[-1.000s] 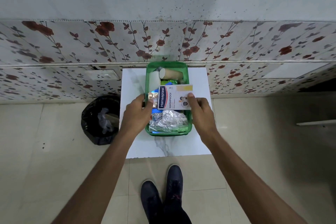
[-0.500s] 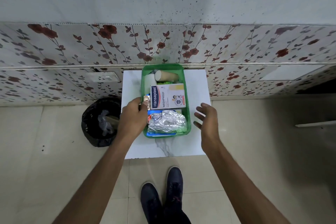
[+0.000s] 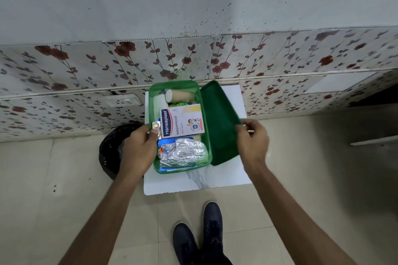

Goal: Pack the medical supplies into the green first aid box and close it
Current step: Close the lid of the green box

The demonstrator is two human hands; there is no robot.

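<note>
Right hand (image 3: 252,140) grips lid (image 3: 219,125) edge; left hand (image 3: 140,146) seemingly pinches blister strip (image 3: 156,128) at box (image 3: 183,169) rim.

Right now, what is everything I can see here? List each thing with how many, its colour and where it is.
First aid box: one, green, on the white table, open and full.
Lid: one, dark green, tilted up along the box's right side.
Plaster box: one, white and blue, on top of the supplies.
Foil packet: one, silver, near end of the box.
Bandage roll: one, beige, far end of the box.
Blister strip: one, coppery, at the box's left wall.
Table: one, white, against the flowered wall.
Bin: one, black, on the floor left of the table.
Shoes: two, dark, on the floor.
Left hand: holds the blister strip.
Right hand: holds the lid's edge.
</note>
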